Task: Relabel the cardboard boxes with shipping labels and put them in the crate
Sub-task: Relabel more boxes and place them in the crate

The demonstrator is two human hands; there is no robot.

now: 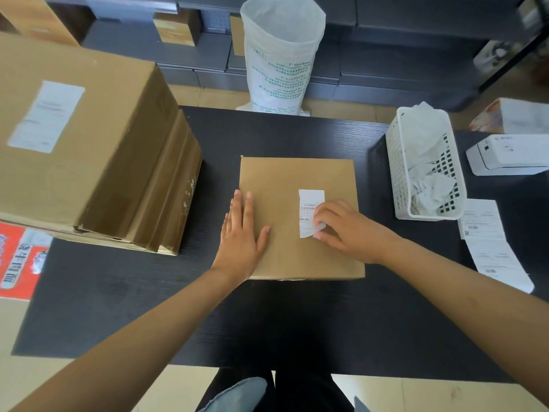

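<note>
Cardboard box [285, 248] lies under both hands: the left hand [240, 233] presses flat on its lid, left of the pinch, while the right hand [341, 227] pinches the old label's [309, 209] lifted corner. Peeling looks underway; next comes a steady pull, then a fresh label.

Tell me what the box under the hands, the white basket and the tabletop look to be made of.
Box: brown cardboard, matte, with creased edges.
Basket: probably moulded white plastic, judging by its even grid of holes.
Tabletop: black, with fine grain lines; wood or wood-look laminate, cannot tell which.
</note>
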